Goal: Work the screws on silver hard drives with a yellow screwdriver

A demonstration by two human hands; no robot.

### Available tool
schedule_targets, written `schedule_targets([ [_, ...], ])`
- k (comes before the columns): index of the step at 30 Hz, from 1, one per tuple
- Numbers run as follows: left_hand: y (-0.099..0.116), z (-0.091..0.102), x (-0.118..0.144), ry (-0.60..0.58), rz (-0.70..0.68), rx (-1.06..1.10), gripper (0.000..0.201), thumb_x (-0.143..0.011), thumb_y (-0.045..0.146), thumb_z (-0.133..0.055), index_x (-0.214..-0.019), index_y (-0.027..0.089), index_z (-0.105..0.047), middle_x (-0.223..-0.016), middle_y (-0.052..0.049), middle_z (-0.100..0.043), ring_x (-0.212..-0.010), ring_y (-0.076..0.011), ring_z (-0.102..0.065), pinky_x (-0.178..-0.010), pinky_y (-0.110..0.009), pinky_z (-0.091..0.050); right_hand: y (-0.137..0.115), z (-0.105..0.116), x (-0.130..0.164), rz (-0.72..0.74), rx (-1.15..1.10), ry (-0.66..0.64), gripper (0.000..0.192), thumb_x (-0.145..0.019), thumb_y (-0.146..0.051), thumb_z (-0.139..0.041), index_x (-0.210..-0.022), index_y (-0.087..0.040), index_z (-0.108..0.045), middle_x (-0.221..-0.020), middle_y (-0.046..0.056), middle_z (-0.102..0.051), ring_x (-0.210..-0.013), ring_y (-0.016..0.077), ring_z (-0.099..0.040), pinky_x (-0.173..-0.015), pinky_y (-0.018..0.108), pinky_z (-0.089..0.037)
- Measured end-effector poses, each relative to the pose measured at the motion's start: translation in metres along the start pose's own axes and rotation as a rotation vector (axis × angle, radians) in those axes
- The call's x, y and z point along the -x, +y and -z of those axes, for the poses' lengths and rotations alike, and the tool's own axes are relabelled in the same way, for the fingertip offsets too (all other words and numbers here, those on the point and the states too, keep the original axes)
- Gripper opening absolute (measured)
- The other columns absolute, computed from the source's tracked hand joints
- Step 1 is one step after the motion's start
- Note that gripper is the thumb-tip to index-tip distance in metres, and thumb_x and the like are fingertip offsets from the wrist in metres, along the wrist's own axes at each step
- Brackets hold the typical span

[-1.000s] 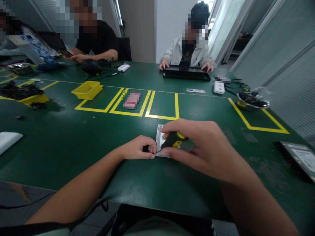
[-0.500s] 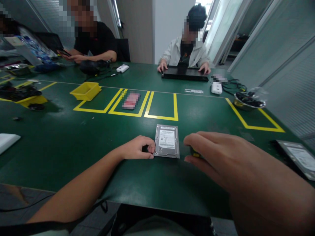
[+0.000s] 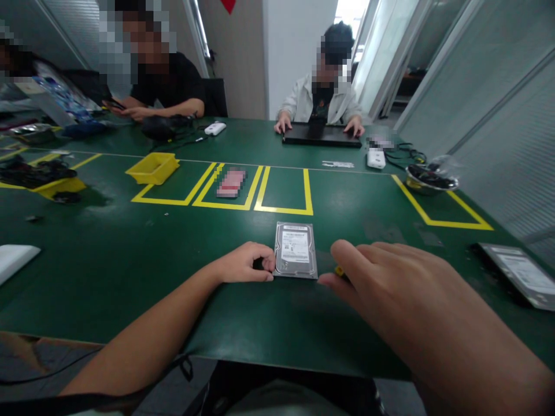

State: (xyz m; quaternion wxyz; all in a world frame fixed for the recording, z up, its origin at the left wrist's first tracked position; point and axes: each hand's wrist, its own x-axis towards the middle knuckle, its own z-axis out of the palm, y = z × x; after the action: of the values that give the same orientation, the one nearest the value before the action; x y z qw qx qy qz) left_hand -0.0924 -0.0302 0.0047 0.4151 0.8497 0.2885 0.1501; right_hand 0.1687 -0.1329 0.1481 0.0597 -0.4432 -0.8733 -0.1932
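The left hand [image 3: 247, 263], curled loosely, touches the hard drive [image 3: 295, 247], likely to steady it. Right of it, the right hand [image 3: 390, 283] holds a yellow tool [image 3: 339, 270].

Left hand [image 3: 247, 263], right hand [image 3: 381, 277], both forearms [image 3: 156, 329] were bare. Black strap [image 3: 39, 405] ran bottom left; grey-green cloth [image 3: 277, 400] showed bottom centre.

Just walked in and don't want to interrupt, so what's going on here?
A person's left hand rests against the left edge of a hard drive, which lies label up on the green table. Their right hand is to the drive's right, around a mostly hidden object with some yellow showing. Another hard drive is further right. Across the table, a co-worker's hands are on a flat black object.
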Motion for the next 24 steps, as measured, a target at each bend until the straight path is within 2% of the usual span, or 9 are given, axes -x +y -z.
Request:
schedule_targets([
  [3, 0.0, 0.0, 0.0, -0.004, 0.0, 0.003, 0.014, -0.079, 0.023, -0.073, -0.087, 0.015, -0.065, -0.083, -0.001, -0.065, -0.077, -0.0128, -0.06, -0.073, -0.024, -0.045, 0.012, -0.008, 0.0, -0.119, 0.121, -0.015, 0.022, -0.089, -0.034, -0.059, -0.08, -0.024, -0.042, -0.058, -0.003, -0.053, -0.049, 0.0156, -0.049, -0.051, 0.029, -0.018],
  [5, 0.0, 0.0, 0.0, -0.008, -0.004, 0.009, 0.014, -0.08, 0.024, -0.073, -0.087, 0.015, -0.065, -0.083, -0.001, -0.065, -0.078, -0.0129, -0.06, -0.073, -0.024, -0.045, 0.021, -0.022, 0.001, -0.239, 0.194, -0.045, 0.021, -0.089, -0.036, -0.059, -0.083, -0.023, -0.044, -0.059, -0.001, -0.055, -0.049, 0.0164, -0.05, -0.049, 0.028, -0.014],
  [8, 0.001, 0.0, 0.0, -0.005, -0.013, 0.006, 0.014, -0.08, 0.025, -0.073, -0.087, 0.015, -0.065, -0.084, -0.001, -0.065, -0.079, -0.0127, -0.061, -0.074, -0.024, -0.045, 0.035, -0.053, 0.005, -0.421, 0.246, -0.087, 0.021, -0.093, -0.038, -0.055, -0.087, -0.021, -0.045, -0.061, 0.001, -0.059, -0.05, 0.0171, -0.053, -0.048, 0.027, -0.012],
  [12, 0.002, -0.001, 0.0, 0.005, -0.017, -0.003, 0.014, -0.08, 0.025, -0.073, -0.086, 0.016, -0.065, -0.083, 0.0, -0.065, -0.078, -0.0126, -0.06, -0.074, -0.024, -0.044, 0.049, -0.1, 0.014, -0.571, 0.245, -0.099, 0.024, -0.097, -0.042, -0.046, -0.09, -0.019, -0.045, -0.065, 0.004, -0.063, -0.055, 0.0189, -0.06, -0.048, 0.027, -0.015],
  [17, 0.001, 0.0, -0.002, 0.002, -0.021, 0.0, 0.015, -0.079, 0.025, -0.074, -0.087, 0.016, -0.064, -0.083, 0.0, -0.065, -0.078, -0.0127, -0.06, -0.075, -0.024, -0.044, 0.061, -0.137, 0.017, -0.593, 0.218, -0.196, 0.024, -0.098, -0.041, -0.044, -0.095, -0.018, -0.046, -0.073, 0.006, -0.067, -0.063, 0.0231, -0.068, -0.049, 0.028, -0.022],
  [24, -0.001, 0.002, -0.004, -0.001, -0.021, 0.008, 0.015, -0.079, 0.026, -0.075, -0.086, 0.016, -0.065, -0.084, 0.0, -0.065, -0.08, -0.0129, -0.061, -0.077, -0.025, -0.044, 0.064, -0.161, 0.013, -0.672, 0.01, -0.406, 0.034, -0.099, -0.049, -0.034, -0.108, -0.018, -0.045, -0.078, 0.009, -0.07, -0.071, 0.0307, -0.072, -0.052, 0.03, -0.04],
])
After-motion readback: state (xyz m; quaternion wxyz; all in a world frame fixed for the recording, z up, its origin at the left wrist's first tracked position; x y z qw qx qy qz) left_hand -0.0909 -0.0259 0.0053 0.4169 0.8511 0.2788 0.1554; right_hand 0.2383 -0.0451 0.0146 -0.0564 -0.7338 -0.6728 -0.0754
